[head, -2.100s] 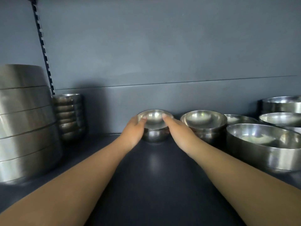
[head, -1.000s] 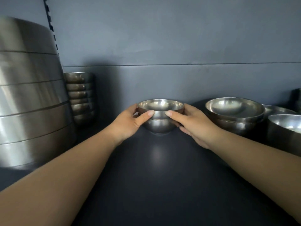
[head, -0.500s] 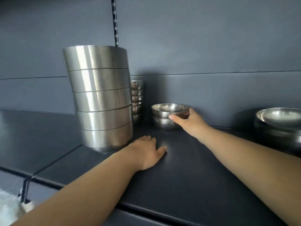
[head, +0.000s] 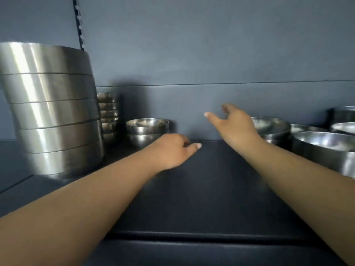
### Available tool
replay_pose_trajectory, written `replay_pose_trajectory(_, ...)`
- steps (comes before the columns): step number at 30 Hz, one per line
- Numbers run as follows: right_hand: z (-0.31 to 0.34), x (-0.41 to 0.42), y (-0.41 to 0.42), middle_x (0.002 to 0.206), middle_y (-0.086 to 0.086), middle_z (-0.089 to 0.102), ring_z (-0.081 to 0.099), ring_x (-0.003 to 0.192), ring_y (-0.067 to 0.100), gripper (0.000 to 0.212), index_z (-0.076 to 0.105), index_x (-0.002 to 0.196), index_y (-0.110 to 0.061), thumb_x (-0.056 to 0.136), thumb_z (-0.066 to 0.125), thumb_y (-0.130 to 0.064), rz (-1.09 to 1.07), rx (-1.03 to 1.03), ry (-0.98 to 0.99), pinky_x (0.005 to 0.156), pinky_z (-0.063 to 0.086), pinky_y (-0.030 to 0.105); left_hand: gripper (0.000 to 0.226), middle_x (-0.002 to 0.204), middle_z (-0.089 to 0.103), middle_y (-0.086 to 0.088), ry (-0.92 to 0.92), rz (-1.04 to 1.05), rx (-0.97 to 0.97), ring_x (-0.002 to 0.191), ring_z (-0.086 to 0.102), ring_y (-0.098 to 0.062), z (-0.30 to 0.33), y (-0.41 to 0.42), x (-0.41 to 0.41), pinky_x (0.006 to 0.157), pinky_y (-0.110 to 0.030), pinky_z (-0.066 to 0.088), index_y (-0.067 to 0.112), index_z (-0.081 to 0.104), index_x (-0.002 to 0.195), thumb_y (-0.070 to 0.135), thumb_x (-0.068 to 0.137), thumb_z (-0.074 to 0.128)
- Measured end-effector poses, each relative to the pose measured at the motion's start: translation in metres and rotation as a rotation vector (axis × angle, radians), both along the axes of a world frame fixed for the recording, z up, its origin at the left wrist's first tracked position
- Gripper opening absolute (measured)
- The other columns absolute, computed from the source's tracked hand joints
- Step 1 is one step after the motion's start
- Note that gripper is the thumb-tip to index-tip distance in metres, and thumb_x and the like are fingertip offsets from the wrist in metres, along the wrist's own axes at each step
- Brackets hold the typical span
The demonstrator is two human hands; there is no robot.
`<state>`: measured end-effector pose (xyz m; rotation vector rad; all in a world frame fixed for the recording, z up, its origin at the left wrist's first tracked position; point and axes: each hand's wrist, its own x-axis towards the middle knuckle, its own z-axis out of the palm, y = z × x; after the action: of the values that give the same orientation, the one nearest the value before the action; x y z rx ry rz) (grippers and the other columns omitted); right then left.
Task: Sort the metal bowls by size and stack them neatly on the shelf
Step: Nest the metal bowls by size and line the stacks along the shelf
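A short stack of two small metal bowls [head: 147,131] stands at the back of the dark shelf [head: 207,189]. Behind it to the left is a stack of several smaller bowls [head: 108,116], and a tall stack of large bowls [head: 51,110] fills the left side. My left hand [head: 172,150] rests low on the shelf just right of the two-bowl stack, fingers loosely curled, holding nothing. My right hand [head: 233,125] hovers in the air with fingers spread, empty, next to a medium bowl stack [head: 272,129] on the right.
More loose bowls sit at the right edge: a wide bowl [head: 324,146] in front, with others [head: 343,120] behind it. A slotted shelf rail [head: 79,24] runs up the grey back wall. The shelf's front edge [head: 192,237] crosses below my forearms.
My right hand has let go of the small bowl, now on the two-bowl stack, and moved right. My left hand shifted toward that stack. The view panned right.
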<state>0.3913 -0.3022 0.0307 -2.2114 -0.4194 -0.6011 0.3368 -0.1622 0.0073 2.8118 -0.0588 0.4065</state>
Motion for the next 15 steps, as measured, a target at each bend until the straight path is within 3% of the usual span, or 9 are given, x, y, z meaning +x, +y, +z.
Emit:
replay_pose_trajectory(4,-0.005,-0.012,-0.055,0.139,0.014,0.047,0.041,0.129,0.031,0.059,0.042,0.132,-0.003,0.089,0.051,-0.042,-0.216,-0.011,-0.035,0.101,0.032,0.034,0.068,0.139,0.05,0.001,0.189,-0.111,-0.193,0.127,0.046,-0.02,-0.004,-0.036,0.04,0.108,-0.03,0.033,0.018,0.048,0.133,0.063,0.083,0.045)
replay_pose_trajectory(8,-0.022,-0.019,-0.074,0.137,0.015,0.043,0.035,0.13,0.029,0.058,0.041,0.128,0.001,0.087,0.054,-0.038,-0.297,-0.066,-0.105,0.102,0.024,0.028,0.082,0.147,0.041,0.003,0.192,-0.158,-0.733,0.133,0.039,-0.02,-0.02,-0.064,0.075,0.113,-0.037,0.029,0.019,0.043,0.137,0.071,0.073,0.047)
replay_pose_trajectory(12,-0.035,-0.015,-0.08,0.138,0.015,0.044,0.039,0.129,0.026,0.062,0.035,0.135,-0.001,0.087,0.055,-0.035,-0.198,-0.093,-0.114,0.103,0.028,0.027,0.063,0.147,0.037,0.006,0.223,-0.187,-1.138,0.135,0.035,-0.016,-0.016,-0.092,0.098,0.106,-0.03,0.031,0.027,0.039,0.138,0.06,0.085,0.044)
replay_pose_trajectory(15,-0.04,-0.008,-0.088,0.147,0.011,0.033,0.032,0.135,0.021,0.07,0.023,0.143,-0.006,0.088,0.055,-0.036,-0.158,0.006,-0.032,0.104,0.025,0.021,0.044,0.125,0.058,-0.001,0.218,-0.248,-1.231,0.11,0.055,-0.015,-0.015,-0.112,0.106,0.091,-0.028,0.04,0.021,0.048,0.13,0.042,0.091,0.046)
